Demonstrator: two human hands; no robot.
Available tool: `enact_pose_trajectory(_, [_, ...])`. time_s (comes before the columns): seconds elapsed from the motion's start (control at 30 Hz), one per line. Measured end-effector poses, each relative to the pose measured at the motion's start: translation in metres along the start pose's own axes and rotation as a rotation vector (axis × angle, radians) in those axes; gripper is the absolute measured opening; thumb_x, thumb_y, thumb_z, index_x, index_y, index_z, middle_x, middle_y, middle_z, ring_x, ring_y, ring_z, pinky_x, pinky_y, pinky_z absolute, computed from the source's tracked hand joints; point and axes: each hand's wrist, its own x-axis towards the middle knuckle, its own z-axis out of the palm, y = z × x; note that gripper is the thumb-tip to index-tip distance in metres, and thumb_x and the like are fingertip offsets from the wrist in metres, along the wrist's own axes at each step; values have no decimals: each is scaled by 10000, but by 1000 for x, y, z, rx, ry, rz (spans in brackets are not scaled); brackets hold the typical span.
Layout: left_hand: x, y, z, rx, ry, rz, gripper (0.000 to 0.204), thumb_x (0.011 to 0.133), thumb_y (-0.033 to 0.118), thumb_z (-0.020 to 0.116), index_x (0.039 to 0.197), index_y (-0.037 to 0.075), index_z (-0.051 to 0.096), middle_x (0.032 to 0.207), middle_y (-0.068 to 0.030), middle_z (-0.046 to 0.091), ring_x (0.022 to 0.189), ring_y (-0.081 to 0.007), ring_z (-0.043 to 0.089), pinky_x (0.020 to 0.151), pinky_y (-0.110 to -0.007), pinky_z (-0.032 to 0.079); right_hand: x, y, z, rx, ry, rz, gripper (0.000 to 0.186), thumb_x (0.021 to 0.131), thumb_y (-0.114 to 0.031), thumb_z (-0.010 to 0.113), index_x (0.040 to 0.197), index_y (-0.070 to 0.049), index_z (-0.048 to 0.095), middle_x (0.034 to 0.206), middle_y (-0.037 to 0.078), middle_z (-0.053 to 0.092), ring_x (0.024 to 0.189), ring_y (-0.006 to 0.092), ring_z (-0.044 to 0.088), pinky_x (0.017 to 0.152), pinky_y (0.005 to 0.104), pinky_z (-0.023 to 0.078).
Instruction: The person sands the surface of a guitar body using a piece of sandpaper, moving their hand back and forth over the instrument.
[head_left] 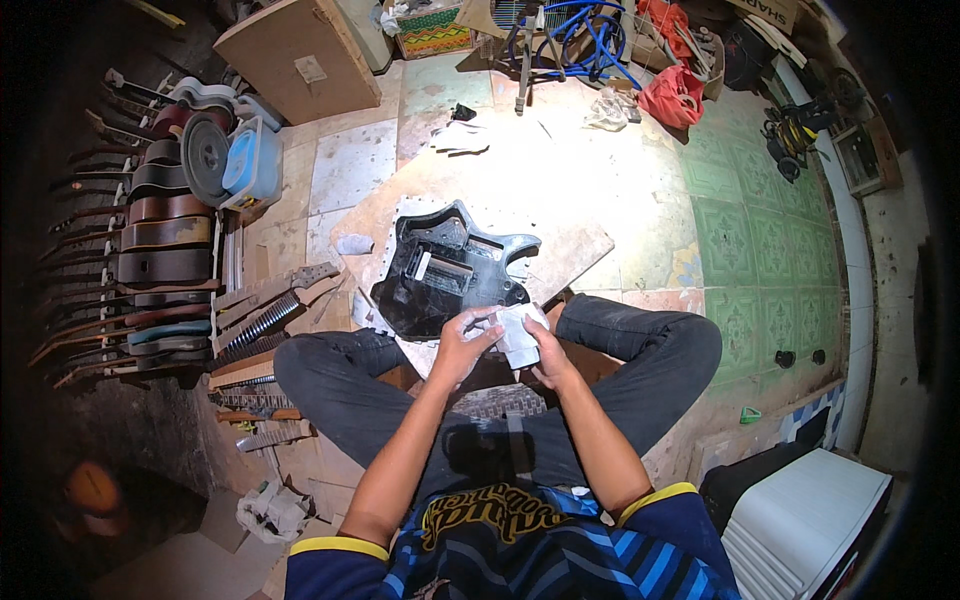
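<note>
Gripping a folded whitish sheet (520,338) between both hands, I hold it by the near right edge of the black electric guitar body (415,300); whether the two touch, I cannot tell. My left hand (464,343) has its fingers closed on the sheet's left side, and my right hand (548,352) has its fingers bent round the right side. The guitar body lies flat with its cavities facing up, over a tan board (575,255). My dark trousers (650,345) show on the near side of the guitar body, one folded leg to its left and one to its right. Just left of the guitar body sits a small pale roll (354,244); farther left stands a row of guitars (165,235). Beyond the guitar body lies a crumpled white piece (461,138), then, farther off, blue hose (592,42). Well right of it, green patterned tiles (750,245) cover the floor.
</note>
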Motion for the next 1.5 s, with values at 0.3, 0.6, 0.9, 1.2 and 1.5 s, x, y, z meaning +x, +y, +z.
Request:
enact_pose_trajectory(0.3, [35, 14, -54, 735, -272, 163, 796, 610, 337, 977, 1293, 54, 681, 1127, -136, 689, 1046, -295, 670, 959, -393, 524, -18, -14, 6, 245, -369, 173, 603, 1038, -327, 623, 1555, -103, 409, 1379, 121, 620, 1097, 268, 686, 940, 412, 569])
enact_pose_trajectory(0.6, [48, 3, -92, 1382, -156, 367, 1137, 509, 514, 975, 1482, 135, 524, 1441, -207, 504, 1381, -416, 449, 1167, -575, 334, -2, 12, -12, -751, -189, -49, 500, 914, -160, 772, 1357, -44, 571, 1375, 87, 645, 1220, 178, 583, 1074, 309, 431])
enact_pose_trajectory(0.9, [48, -10, -93, 1353, -126, 502, 940, 514, 449, 949, 1339, 122, 639, 1270, -181, 566, 1268, -393, 508, 1141, -566, 349, -5, 5, -1, -979, -54, -258, 583, 890, -134, 811, 1406, -44, 555, 1368, 129, 650, 1277, 203, 591, 1095, 335, 441])
enact_pose_trajectory(1.2, [44, -18, -58, 1277, 31, 360, 873, 572, 451, 954, 1335, 156, 649, 1218, -160, 564, 1220, -367, 512, 1051, -508, 401, 30, -22, 8, -1058, 285, -507, 609, 881, -119, 771, 1446, -51, 554, 1337, 201, 646, 1250, 326, 618, 1087, 429, 449])
enact_pose_trajectory(1.5, [90, -20, -79, 1106, 421, 369, 441, 904, 435, 724, 1192, 102, 732, 1299, -182, 603, 1244, -387, 537, 1016, -516, 432, 65, -15, 36, -1515, 309, -766, 630, 821, -93, 773, 1426, -148, 606, 1277, 178, 611, 1188, 386, 558, 1013, 499, 410])
